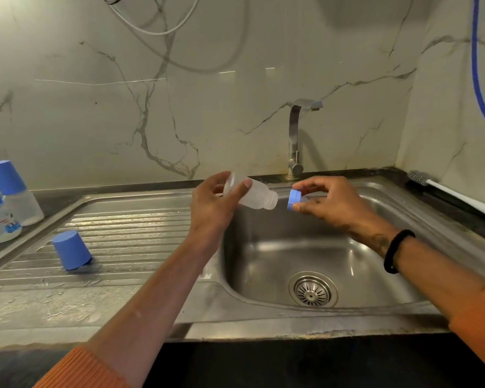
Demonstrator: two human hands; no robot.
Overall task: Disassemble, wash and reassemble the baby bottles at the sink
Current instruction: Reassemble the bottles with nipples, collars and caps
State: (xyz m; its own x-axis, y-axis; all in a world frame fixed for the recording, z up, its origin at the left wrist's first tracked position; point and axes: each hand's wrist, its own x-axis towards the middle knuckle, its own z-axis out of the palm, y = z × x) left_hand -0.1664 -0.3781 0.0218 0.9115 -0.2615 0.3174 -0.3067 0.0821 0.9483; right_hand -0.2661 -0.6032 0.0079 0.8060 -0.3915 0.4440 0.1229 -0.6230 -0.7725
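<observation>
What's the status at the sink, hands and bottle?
Left hand grips clear bottle body, tilted, neck bare. Right hand pinches blue collar, apart from neck. Blue cap on drainboard. Nothing in the way.

The one camera is sitting on my head, looking forward and down, so I am seeing my own forearms reaching in from the bottom edge. It is facing the marble wall (235, 79) straight on, with the tap (296, 141) standing just right of centre. The sink (263, 317) is lying close below me, its near rim filling the lower part. The wide lens is bending the worktop (48, 197) edges at both sides. No second view is sharing this scene.
</observation>
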